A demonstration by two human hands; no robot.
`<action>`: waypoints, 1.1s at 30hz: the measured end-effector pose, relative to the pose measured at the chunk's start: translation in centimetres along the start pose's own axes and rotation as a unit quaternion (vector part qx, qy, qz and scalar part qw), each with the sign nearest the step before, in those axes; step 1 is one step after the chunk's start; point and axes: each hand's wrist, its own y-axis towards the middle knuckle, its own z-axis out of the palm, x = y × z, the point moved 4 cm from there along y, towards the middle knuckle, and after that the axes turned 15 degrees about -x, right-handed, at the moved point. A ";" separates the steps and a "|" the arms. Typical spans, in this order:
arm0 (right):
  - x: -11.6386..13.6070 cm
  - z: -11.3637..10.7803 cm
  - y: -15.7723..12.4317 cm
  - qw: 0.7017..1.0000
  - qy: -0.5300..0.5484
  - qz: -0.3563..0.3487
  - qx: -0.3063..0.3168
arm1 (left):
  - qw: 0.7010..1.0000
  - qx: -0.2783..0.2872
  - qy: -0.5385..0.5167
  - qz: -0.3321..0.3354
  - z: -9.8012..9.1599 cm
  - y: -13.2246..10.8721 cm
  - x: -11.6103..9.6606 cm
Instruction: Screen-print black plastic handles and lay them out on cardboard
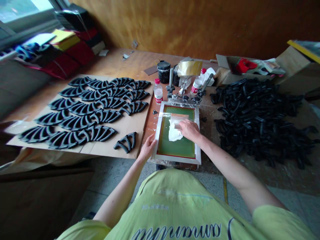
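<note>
A screen printing frame with a pale metal border and green mesh lies in front of me, below a metal clamp. My left hand grips the frame's left border near its lower corner. My right hand is closed on a crumpled white cloth, pressed to the mesh. Just beyond the cloth, a squeegee with a wooden handle lies across the mesh, partly hidden by cloth and fingers. Left of my left hand, one ribbed black plastic part rests on a cardboard sheet.
Several rows of black parts cover the cardboard on the left. A heap of black parts spreads on the right, with an open carton behind. A red-capped bottle and a black ink tub stand behind the frame.
</note>
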 end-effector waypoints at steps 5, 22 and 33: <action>0.6 -0.8 -4.1 0.992 0.043 -0.103 0.066 | 1.000 -0.002 0.001 0.014 0.1 -0.2 0.0; -0.1 -2.0 -1.3 0.997 0.071 -0.014 -0.024 | 1.000 0.000 -0.026 0.003 -0.3 -0.9 -1.0; -12.4 -7.9 0.3 0.920 0.053 0.274 -0.275 | 0.969 0.010 -0.232 0.081 -1.5 -2.6 -14.0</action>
